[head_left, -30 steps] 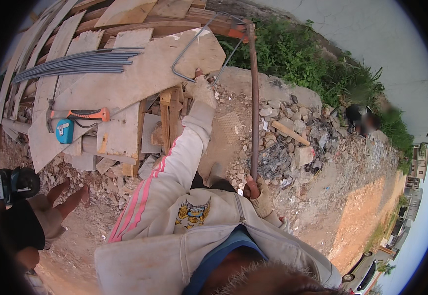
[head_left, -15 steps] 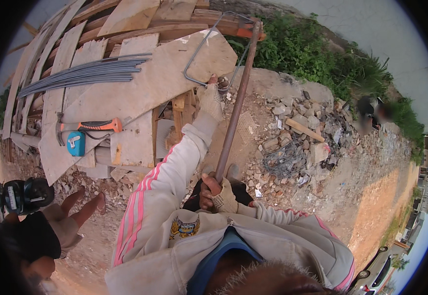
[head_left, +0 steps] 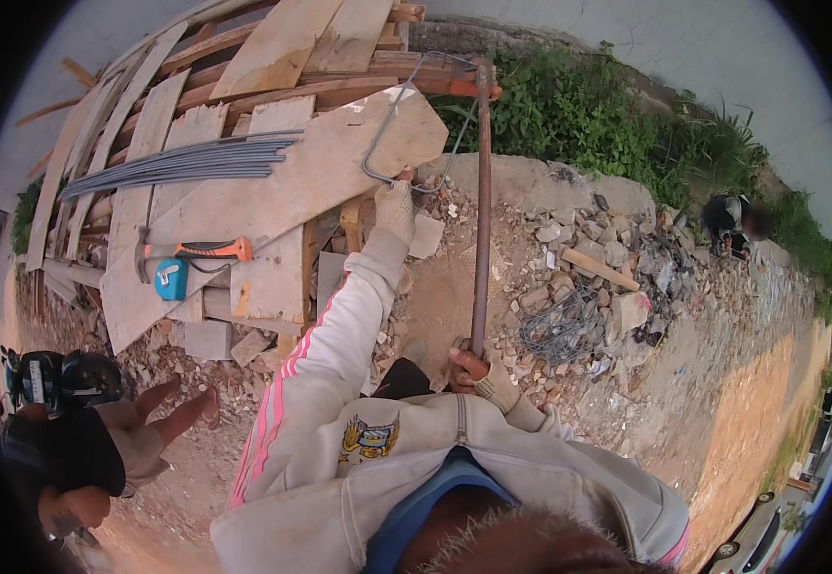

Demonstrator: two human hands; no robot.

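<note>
- Left hand [head_left: 396, 207]: fingers gripping the bent rod [head_left: 394, 108] by its near edge, as before.
- Bent rod: at twelve o'clock, partly over the board [head_left: 339, 153].
- Right hand [head_left: 483, 372]: at five o'clock, fingers wrapped round the pipe [head_left: 484, 210]; it has swung rightward.
- Pipe: now points to twelve; half a second ago it leaned toward one.

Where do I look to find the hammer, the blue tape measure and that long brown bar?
Hammer [head_left: 207, 251]: head view, on its handle.
Blue tape measure [head_left: 172, 280]: head view, middle of its case.
Long brown bar [head_left: 483, 206]: head view, about midway along its shaft.
</note>
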